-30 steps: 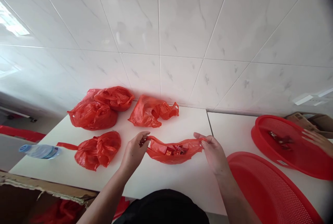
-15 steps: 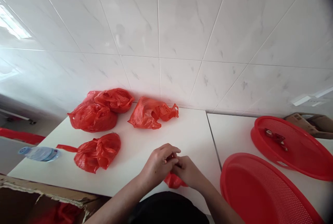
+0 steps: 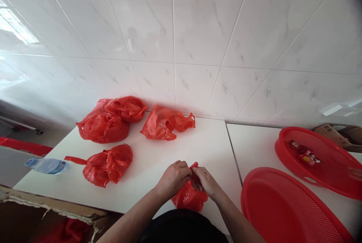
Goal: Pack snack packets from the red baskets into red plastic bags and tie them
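Note:
A full red plastic bag (image 3: pixel 190 197) rests on the white table close to my body. My left hand (image 3: pixel 174 177) is closed around the gathered top of this bag. From the other side, my right hand (image 3: pixel 206 181) pinches the same gathered plastic, a tip of which pokes up between the hands. Fingers partly cover the bag's neck, so I cannot tell whether it is knotted. What the bag contains does not show.
More red bags (image 3: pixel 103 120) lie along the wall, one (image 3: pixel 109 164) nearer on the left by a water bottle (image 3: pixel 46 165). Red baskets (image 3: pixel 271 205) stand right; the farther basket (image 3: pixel 285 149) holds small packets (image 3: pixel 307 155). Another person's hand (image 3: pixel 355 173) shows there. A torn cardboard box (image 3: pixel 56 201) is lower left.
My hands have moved slightly apart, and more of the bag beneath them shows. Another person's hand has appeared at the far-right basket, where more packets now lie.

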